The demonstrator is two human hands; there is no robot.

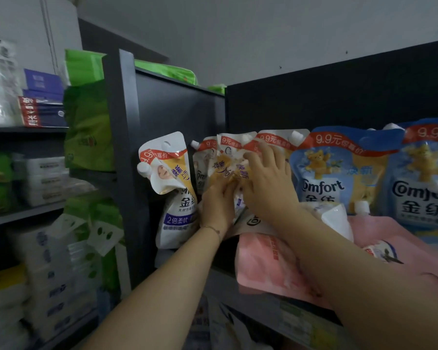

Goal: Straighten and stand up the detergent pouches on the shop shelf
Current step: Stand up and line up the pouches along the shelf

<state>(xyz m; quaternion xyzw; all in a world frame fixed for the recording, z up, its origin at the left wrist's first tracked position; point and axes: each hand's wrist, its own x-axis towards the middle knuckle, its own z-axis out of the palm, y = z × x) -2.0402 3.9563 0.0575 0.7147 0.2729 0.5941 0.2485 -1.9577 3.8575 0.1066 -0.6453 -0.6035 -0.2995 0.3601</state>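
Observation:
Several white-and-gold detergent pouches (226, 157) stand bunched together at the shelf's left end. My left hand (218, 203) grips their lower part from the front. My right hand (268, 180) lies flat with spread fingers against the upper front of the same pouches. One more white pouch (172, 195) leans at the far left, its top folded over forward. To the right, two blue pouches (339, 173) stand upright. Pink pouches (268, 269) lie flat at the shelf front, under my right forearm.
A dark upright panel (122, 147) closes the shelf on the left. Beyond it, other shelves hold green packs (89, 127) and white packs (46, 180). The shelf's front edge (288, 317) carries price labels. A white pouch (336, 218) lies on the pink ones.

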